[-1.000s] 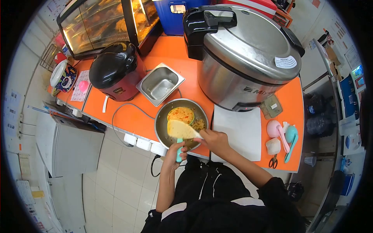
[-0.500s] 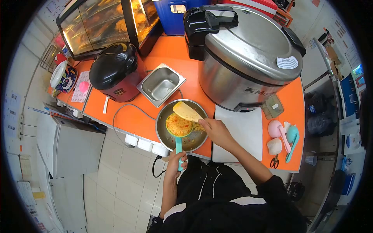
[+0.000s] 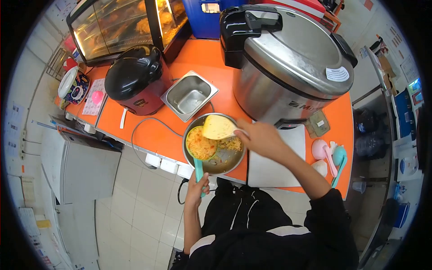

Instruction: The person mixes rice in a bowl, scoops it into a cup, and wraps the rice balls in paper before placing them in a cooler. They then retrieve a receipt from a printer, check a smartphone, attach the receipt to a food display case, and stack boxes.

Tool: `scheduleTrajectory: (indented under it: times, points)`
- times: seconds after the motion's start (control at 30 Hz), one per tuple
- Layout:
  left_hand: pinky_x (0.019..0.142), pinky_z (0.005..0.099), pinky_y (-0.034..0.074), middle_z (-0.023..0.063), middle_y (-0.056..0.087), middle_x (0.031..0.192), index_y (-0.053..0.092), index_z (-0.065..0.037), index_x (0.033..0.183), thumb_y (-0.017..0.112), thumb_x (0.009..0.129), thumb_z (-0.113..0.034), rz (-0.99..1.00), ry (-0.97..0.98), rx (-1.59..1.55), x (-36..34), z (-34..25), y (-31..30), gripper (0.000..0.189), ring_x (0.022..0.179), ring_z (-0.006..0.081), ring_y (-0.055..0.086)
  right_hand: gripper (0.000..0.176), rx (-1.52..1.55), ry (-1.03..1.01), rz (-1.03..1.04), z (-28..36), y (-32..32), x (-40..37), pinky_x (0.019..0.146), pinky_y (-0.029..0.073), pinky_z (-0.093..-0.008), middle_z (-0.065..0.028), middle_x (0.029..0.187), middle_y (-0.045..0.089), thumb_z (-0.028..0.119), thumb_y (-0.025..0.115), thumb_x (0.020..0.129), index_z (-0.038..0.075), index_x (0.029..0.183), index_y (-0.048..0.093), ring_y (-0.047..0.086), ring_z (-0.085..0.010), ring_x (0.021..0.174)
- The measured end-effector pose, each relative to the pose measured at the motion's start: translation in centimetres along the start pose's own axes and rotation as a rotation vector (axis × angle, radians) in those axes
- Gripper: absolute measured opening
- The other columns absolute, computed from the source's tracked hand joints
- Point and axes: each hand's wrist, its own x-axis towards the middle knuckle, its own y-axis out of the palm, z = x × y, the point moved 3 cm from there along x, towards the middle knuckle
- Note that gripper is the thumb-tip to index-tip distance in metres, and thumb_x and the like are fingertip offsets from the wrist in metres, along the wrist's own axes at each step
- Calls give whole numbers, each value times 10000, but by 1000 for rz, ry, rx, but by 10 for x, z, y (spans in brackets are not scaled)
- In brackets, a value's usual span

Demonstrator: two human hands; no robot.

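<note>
A round metal bowl lies at the front edge of the orange counter, with loose orange rice inside. My left hand is wrapped round the turquoise handle of a scoop, whose round cup is full of orange rice and rests over the bowl's left side. My right hand grips a pale yellow paddle by its handle. The paddle's flat blade is above the bowl, beside the scoop's upper right rim, with bits of rice on it.
Behind the bowl are a rectangular steel container and a black-and-red cooker. A large steel cooker stands back right, near a white sheet. Pink and turquoise scoops lie at right.
The scoop has shifted slightly left with its handle now tilted. My right hand has moved right and up, and the paddle blade has turned flatter and wider to view.
</note>
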Motion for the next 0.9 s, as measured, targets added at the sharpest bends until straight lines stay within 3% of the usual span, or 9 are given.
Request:
scheduleTrajectory:
  times: [0.07, 0.17, 0.27, 0.4, 0.47, 0.7, 0.87, 0.9]
  points:
    - [355, 174, 273, -18, 371, 579, 411, -84, 922, 545, 822, -164, -24, 47, -2, -1, 0, -15, 186, 403, 46, 318, 225, -124, -47, -22, 1, -17, 9, 571, 450, -434, -173, 684, 582, 307, 524, 803, 94, 861, 567, 577, -354, 655]
    - [341, 174, 255, -20, 374, 563, 420, -81, 892, 558, 814, -147, -83, 75, 35, -3, 1, -30, 172, 386, 39, 304, 128, -524, -90, 108, 6, -16, 26, 561, 480, -347, -104, 676, 610, 210, 653, 664, 85, 683, 631, 615, -255, 661]
    - [324, 175, 235, -23, 386, 559, 421, -80, 875, 576, 798, -111, -144, 132, 65, 7, 9, -41, 176, 363, 33, 295, 69, -647, -186, 74, 10, 12, 56, 535, 473, -315, -79, 679, 617, 119, 635, 639, 99, 704, 644, 622, -209, 666]
    - [313, 176, 224, -20, 404, 569, 432, -77, 905, 586, 787, -82, -145, 178, -1, 26, 11, -44, 195, 348, 28, 291, 91, -765, -256, 40, 14, 45, 88, 549, 468, -300, -61, 706, 619, 103, 631, 626, 114, 714, 650, 618, -182, 705]
    - [314, 178, 227, -18, 408, 574, 442, -76, 952, 584, 790, -83, -156, 214, -12, 34, 9, -47, 215, 353, 24, 295, 142, -842, -387, 85, 4, 62, 108, 543, 480, -301, -86, 737, 627, 193, 683, 596, 92, 686, 639, 623, -215, 699]
    - [319, 178, 239, -16, 424, 595, 416, -68, 1019, 567, 807, -92, -106, 269, -95, 66, 19, -56, 261, 366, 28, 318, 183, -695, -419, 358, -13, 59, 141, 579, 469, -343, -82, 739, 624, 238, 691, 584, 113, 714, 657, 611, -233, 714]
    - [321, 178, 252, -26, 414, 595, 413, -66, 1031, 567, 808, -95, -138, 268, -94, 71, 15, -55, 272, 371, 33, 329, 144, -567, -662, 500, 9, 94, 121, 592, 472, -360, -85, 674, 621, 237, 672, 595, 112, 664, 653, 612, -235, 669]
    - [321, 176, 256, -30, 411, 597, 413, -66, 1033, 570, 806, -98, -160, 266, -95, 71, 15, -54, 278, 372, 34, 332, 126, -627, -729, 448, 21, 102, 103, 569, 464, -354, -81, 653, 614, 226, 654, 603, 122, 673, 651, 609, -234, 640]
